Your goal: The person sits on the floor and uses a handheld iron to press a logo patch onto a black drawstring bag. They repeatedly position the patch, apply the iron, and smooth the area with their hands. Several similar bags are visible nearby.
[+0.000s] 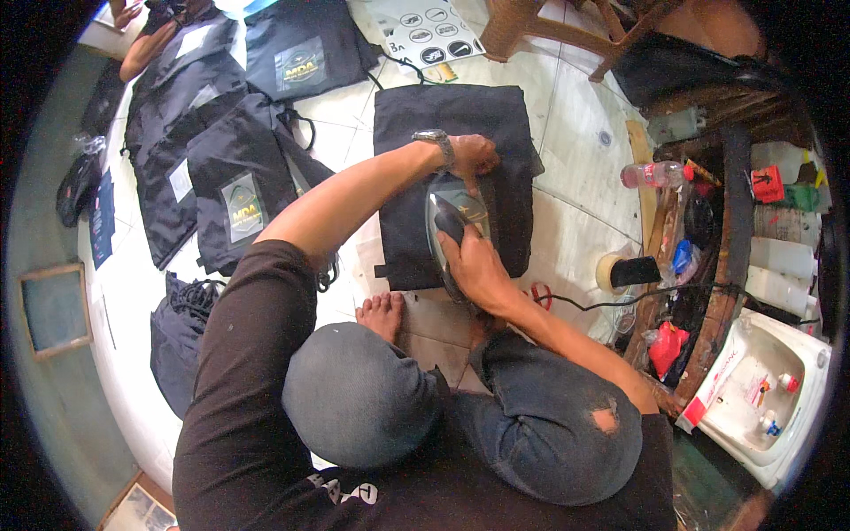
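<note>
A black drawstring bag (450,111) lies flat on the tiled floor in front of my bent knees. My right hand (482,273) is wrapped round the handle of a clothes iron (436,232), which stands over the bag's middle. Beyond the iron, my left hand (474,157), with a watch at its wrist, lies on the upper right of the bag. One of its fingers stretches down beside the iron, while the others look bent. A dark strip with golden print (474,208) shows partly beside the iron; the iron and my hand cover the rest.
Black bags with printed transfers (243,208) lie in overlapping piles to the left. A printed sheet (429,31) lies beyond, near a brown plastic chair (549,34). The iron's cord (611,303) runs right, past a tape roll (608,273), bottle (655,174) and white basin (753,389). Another person's arm (149,51) is far left.
</note>
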`<control>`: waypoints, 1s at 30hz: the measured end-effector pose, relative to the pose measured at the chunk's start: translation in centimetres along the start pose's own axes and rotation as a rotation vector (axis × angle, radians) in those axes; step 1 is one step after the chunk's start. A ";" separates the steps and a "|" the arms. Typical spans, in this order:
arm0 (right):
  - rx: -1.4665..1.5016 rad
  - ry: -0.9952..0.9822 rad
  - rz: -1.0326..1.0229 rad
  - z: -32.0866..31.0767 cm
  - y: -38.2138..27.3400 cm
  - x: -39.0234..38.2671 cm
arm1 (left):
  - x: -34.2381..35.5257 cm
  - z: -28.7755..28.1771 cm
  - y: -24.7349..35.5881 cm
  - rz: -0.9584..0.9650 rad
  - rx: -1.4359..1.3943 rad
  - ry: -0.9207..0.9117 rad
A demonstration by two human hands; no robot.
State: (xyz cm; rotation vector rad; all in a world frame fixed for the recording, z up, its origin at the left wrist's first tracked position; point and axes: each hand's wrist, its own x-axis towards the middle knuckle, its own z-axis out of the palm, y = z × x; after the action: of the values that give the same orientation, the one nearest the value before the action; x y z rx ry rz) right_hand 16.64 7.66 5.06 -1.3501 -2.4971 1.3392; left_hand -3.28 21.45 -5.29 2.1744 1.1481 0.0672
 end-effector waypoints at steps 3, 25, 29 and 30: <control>0.027 -0.075 0.049 0.4 0.5 -1.3 | -0.4 -0.1 0.2 -0.015 0.011 -0.003; 0.532 0.997 -0.113 -13.3 17.2 8.4 | -16.2 9.1 10.3 -1.029 -0.231 1.038; 0.542 1.074 -0.010 -9.5 19.8 8.9 | -15.2 9.8 11.5 -0.810 -0.012 1.142; 0.661 1.054 -0.108 -8.6 20.3 8.4 | -14.9 9.6 11.9 -0.705 -0.024 1.069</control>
State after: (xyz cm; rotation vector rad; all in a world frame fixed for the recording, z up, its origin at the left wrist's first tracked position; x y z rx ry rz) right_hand 28.41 24.62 -6.36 -1.2289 -1.2662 0.9005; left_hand -0.60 0.50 -2.12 1.5283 2.3916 0.9985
